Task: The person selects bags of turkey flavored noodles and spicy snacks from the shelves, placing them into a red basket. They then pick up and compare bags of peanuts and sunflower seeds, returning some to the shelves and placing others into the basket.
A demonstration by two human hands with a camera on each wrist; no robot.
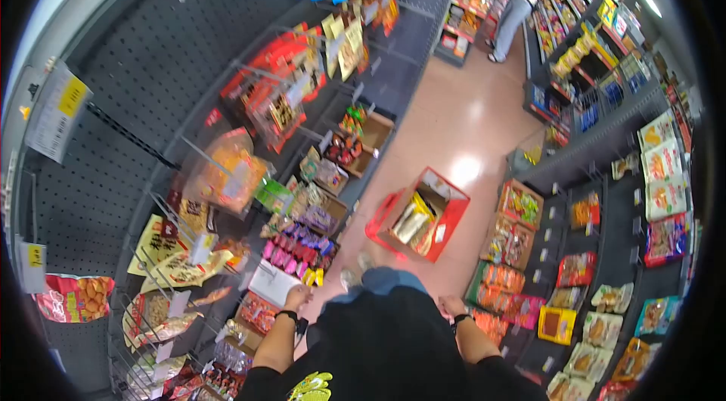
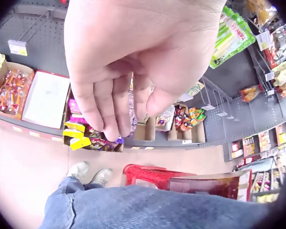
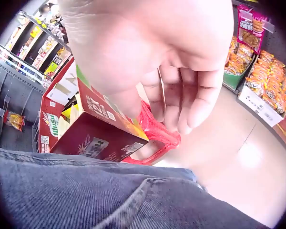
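My left hand [image 1: 297,296] hangs beside the left shelf, its fingers loosely curled around nothing. Close to it in the head view are a white flat box [image 1: 272,282] and a carton of pink, purple and yellow packets [image 1: 299,251]. The same packets [image 2: 78,131] appear behind the fingers in the left wrist view. On the other side, my right hand [image 1: 454,306] hangs relaxed near orange snack packs [image 1: 503,278]. An open red carton [image 1: 446,231] with yellow and pale packs [image 1: 414,221] inside stands on the floor ahead, on a red plastic item [image 3: 157,133].
Pegboard shelving [image 1: 212,45] with hooks and hanging snack bags [image 1: 227,170] lines the left. Snack packs [image 1: 556,324] fill a low shelf at right. Further down the aisle floor [image 1: 446,110] a person [image 1: 518,4] stands beside the shelves.
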